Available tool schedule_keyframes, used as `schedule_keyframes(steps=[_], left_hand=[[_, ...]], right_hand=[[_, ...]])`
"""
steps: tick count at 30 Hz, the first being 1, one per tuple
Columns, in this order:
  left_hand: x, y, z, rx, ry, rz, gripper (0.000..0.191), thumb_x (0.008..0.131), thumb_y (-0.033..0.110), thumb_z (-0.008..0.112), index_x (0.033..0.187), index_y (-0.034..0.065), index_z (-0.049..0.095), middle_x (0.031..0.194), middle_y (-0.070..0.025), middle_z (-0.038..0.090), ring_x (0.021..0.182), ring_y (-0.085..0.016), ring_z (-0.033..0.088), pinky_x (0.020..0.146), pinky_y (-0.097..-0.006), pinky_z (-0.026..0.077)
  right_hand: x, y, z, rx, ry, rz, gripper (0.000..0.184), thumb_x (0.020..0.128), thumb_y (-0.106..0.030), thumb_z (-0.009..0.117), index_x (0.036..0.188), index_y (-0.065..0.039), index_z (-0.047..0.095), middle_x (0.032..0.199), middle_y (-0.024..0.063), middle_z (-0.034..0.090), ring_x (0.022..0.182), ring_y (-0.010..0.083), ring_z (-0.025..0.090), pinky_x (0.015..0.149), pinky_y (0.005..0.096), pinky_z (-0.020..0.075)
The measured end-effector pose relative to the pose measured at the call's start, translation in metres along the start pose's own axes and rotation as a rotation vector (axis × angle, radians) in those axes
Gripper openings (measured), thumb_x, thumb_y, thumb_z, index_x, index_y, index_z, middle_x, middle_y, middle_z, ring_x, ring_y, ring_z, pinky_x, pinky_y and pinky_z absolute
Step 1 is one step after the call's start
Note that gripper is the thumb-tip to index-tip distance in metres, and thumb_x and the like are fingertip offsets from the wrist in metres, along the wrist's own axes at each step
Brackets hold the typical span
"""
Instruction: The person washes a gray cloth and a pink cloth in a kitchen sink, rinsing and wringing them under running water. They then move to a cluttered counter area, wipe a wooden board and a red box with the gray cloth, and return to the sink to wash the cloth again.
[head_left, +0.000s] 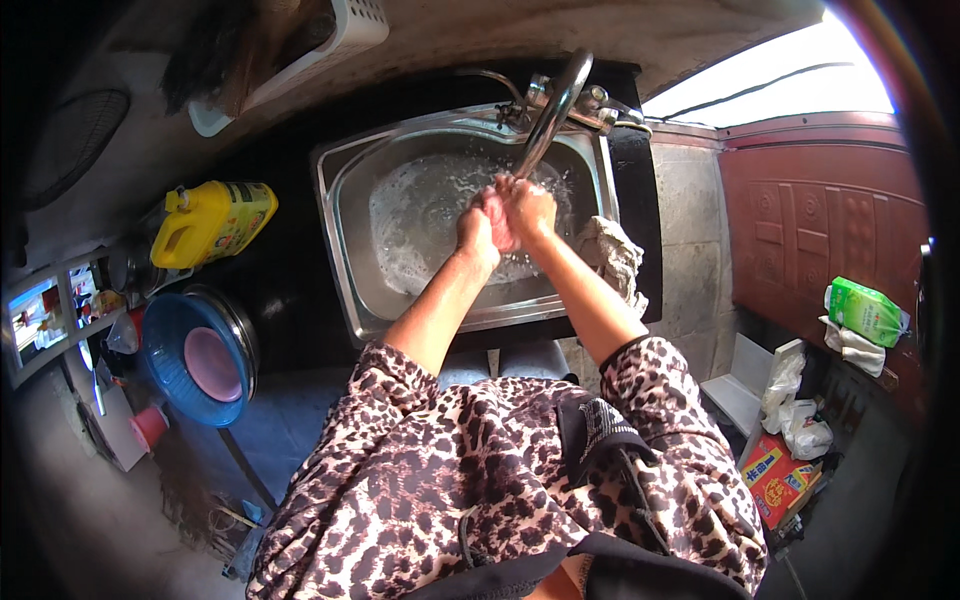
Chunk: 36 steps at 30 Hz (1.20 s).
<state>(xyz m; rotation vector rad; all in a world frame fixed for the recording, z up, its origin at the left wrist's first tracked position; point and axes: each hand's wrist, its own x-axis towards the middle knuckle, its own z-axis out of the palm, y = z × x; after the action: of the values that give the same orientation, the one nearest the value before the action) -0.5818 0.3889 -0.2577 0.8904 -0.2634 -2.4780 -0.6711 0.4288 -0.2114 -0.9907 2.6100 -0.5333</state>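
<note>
Over a stainless-steel sink (337, 247), my left hand (475, 235) and my right hand (532, 210) are pressed together around a wet pink thing (497, 219). It looks like a bunched cloth, but the fingers cover much of it and I cannot tell for sure. Right above my hands is the spout of a chrome faucet (556, 112). Water splashes around them, and white suds (397, 251) float on the cloudy water in the basin. A crumpled grey rag (611, 255) hangs over the basin's right rim, beside my right forearm.
On the black counter to the left stands a yellow jug (217, 223) with a handle. Near it a blue basin (161, 352) holds a pink bowl (214, 364). At right are a reddish door (810, 202), a green package (866, 311) and a red box (776, 480).
</note>
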Motion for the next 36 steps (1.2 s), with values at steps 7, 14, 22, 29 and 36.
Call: schedule_keyframes(steps=[7,14,22,29,36], left_hand=[[0.017,0.011,-0.022,0.045,-0.248,0.044,0.017,0.091,0.029,0.052,0.092,0.0138,0.06,0.08,-0.0005,0.059,0.073,-0.018,0.058,0.066,-0.0332,0.048],[-0.023,0.037,0.028,0.079,-0.114,0.022,0.033,0.099,0.034,0.05,0.118,0.0085,0.061,0.112,-0.0078,0.066,0.102,-0.022,0.063,0.094,-0.0388,0.049],[-0.057,0.099,0.002,-0.148,-0.316,0.138,0.046,0.095,0.045,0.05,0.12,0.0066,0.059,0.119,-0.0116,0.063,0.11,-0.026,0.059,0.1,-0.0482,0.044],[-0.07,0.122,-0.019,0.268,-0.178,0.288,0.042,0.096,0.029,0.045,0.129,0.0034,0.053,0.127,-0.0149,0.058,0.117,-0.032,0.058,0.105,-0.0515,0.041],[-0.03,0.068,-0.041,0.595,-0.471,-0.016,0.047,0.101,0.035,0.049,0.128,-0.0046,0.046,0.125,-0.012,0.057,0.106,-0.016,0.058,0.095,-0.0317,0.047]], right_hand=[[-0.059,-0.024,0.002,0.199,0.165,-0.342,0.024,0.088,-0.034,0.061,0.074,-0.015,0.061,0.064,0.0131,0.064,0.059,0.0369,0.064,0.056,0.0475,0.0506],[0.031,0.037,0.0,0.394,-0.062,0.018,0.027,0.089,-0.034,0.057,0.092,-0.009,0.067,0.082,0.02,0.068,0.08,0.0367,0.068,0.071,0.0427,0.0533],[-0.02,0.018,0.012,1.595,-0.755,0.462,0.036,0.093,-0.034,0.065,0.118,-0.009,0.06,0.103,0.011,0.067,0.093,0.0209,0.066,0.078,0.0307,0.0537],[0.0,-0.025,-0.004,1.36,-0.65,0.139,0.006,0.094,-0.011,0.055,0.095,-0.005,0.055,0.087,0.0045,0.061,0.075,0.015,0.063,0.065,0.0309,0.0543],[-0.074,-0.084,-0.02,0.109,0.006,-1.139,0.014,0.075,-0.014,0.065,0.084,-0.008,0.056,0.076,0.0136,0.059,0.072,0.0285,0.063,0.064,0.0422,0.0511]])
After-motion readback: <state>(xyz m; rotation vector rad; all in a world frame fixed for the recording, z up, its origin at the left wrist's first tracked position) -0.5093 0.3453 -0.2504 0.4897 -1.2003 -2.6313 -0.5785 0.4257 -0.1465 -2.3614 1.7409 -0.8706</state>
